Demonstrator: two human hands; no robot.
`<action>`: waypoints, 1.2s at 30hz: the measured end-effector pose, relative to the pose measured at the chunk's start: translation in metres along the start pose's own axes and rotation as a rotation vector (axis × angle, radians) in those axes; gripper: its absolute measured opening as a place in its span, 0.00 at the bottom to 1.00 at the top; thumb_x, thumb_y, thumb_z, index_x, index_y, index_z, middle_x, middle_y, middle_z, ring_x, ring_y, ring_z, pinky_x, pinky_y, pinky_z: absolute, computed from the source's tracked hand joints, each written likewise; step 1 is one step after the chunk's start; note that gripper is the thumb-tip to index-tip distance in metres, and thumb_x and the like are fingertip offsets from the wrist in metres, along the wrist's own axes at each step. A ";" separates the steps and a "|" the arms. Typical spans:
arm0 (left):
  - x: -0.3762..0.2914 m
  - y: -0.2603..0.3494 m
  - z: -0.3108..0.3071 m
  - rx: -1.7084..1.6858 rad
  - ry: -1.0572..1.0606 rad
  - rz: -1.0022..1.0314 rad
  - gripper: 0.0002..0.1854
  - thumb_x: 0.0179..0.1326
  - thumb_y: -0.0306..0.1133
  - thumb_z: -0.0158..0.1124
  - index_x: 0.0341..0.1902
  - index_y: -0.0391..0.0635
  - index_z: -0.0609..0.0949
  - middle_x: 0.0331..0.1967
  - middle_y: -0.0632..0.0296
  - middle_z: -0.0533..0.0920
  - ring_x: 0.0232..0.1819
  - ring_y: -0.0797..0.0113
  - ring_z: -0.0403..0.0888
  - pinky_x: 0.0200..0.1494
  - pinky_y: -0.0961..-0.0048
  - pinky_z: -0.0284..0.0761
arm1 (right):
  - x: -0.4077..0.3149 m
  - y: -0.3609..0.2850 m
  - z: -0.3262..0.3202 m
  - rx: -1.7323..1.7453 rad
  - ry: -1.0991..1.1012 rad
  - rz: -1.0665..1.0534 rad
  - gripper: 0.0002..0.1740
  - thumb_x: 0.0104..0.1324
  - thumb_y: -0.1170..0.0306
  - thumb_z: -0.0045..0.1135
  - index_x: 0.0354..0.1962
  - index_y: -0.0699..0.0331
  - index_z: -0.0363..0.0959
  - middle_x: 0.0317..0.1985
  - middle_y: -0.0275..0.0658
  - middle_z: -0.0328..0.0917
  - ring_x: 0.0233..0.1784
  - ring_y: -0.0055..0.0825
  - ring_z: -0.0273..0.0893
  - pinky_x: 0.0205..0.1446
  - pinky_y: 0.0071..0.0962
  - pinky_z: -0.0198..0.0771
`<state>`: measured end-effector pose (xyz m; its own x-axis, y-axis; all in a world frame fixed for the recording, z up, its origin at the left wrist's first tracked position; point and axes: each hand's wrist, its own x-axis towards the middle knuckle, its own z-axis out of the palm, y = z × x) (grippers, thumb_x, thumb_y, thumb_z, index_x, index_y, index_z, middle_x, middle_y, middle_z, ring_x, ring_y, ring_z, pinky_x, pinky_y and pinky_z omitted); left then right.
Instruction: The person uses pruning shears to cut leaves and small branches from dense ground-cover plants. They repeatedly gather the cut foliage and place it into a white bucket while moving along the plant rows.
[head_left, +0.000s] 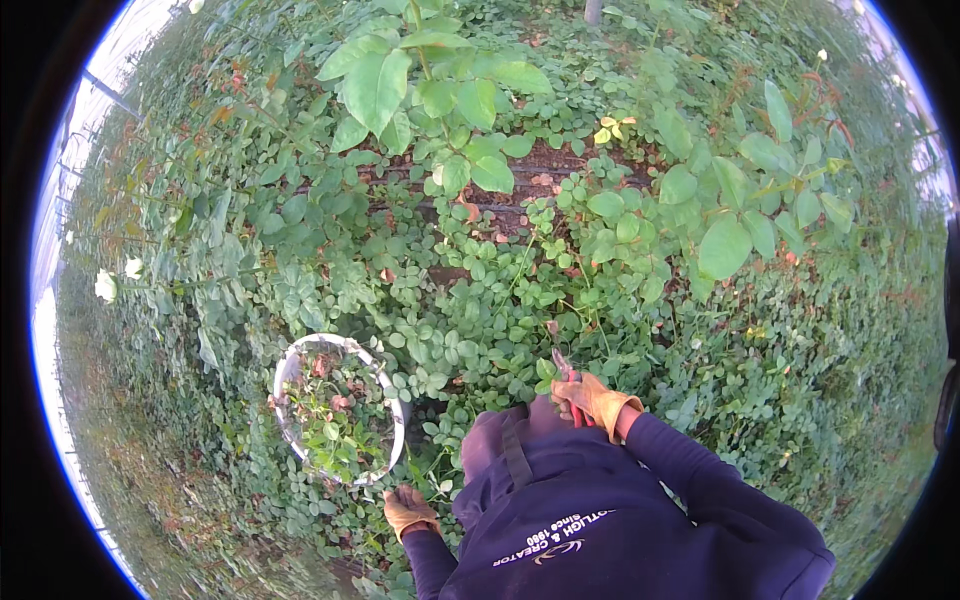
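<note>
My right hand (592, 401), in a tan work glove, grips red-handled pruning shears (561, 365) in front of my knees. Their blades point up among the green rose leaves, and a dry brown leaf (553, 327) is just beyond the tips. My left hand (407, 507), gloved alike, is low beside my body, just below a white-rimmed bucket (398, 420); its fingers are partly curled, and whether it holds something cannot be told. Cut leafy stems (330, 431) and brown dried leaves lie in the bucket.
Dense rose bushes surround me. Taller leafy stems rise at the top (427, 67) and at the right (750, 187). Dark irrigation lines (480, 204) cross the soil ahead. White roses (106, 286) stand at the left, and a grey post (593, 10) at the top.
</note>
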<state>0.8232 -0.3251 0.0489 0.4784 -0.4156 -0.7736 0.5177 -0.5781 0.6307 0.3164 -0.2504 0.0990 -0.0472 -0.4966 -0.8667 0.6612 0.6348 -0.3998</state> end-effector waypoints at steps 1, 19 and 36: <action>-0.002 -0.006 -0.005 -0.001 0.027 0.000 0.25 0.83 0.57 0.61 0.61 0.45 0.80 0.50 0.68 0.86 0.49 0.72 0.87 0.53 0.76 0.87 | -0.001 -0.004 0.000 -0.024 -0.016 -0.006 0.11 0.80 0.64 0.64 0.39 0.61 0.79 0.33 0.35 0.82 0.27 0.24 0.74 0.33 0.33 0.76; -0.002 -0.032 -0.010 -0.228 0.038 -0.121 0.15 0.83 0.44 0.64 0.49 0.43 0.78 0.41 0.57 0.85 0.37 0.59 0.86 0.33 0.67 0.81 | -0.002 -0.010 0.043 -0.323 0.069 0.070 0.08 0.76 0.64 0.64 0.38 0.57 0.79 0.28 0.31 0.76 0.26 0.24 0.73 0.33 0.35 0.75; 0.151 0.167 -0.103 -0.110 0.223 0.299 0.30 0.74 0.54 0.71 0.53 0.32 0.81 0.42 0.49 0.91 0.37 0.61 0.92 0.40 0.70 0.90 | 0.143 0.008 0.378 -0.792 -0.087 0.097 0.15 0.80 0.59 0.63 0.35 0.58 0.74 0.29 0.28 0.76 0.25 0.17 0.69 0.32 0.27 0.74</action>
<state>1.0552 -0.4117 0.0435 0.7563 -0.3841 -0.5296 0.3991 -0.3706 0.8387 0.5979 -0.5401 0.0847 0.0638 -0.4412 -0.8951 -0.0697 0.8928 -0.4450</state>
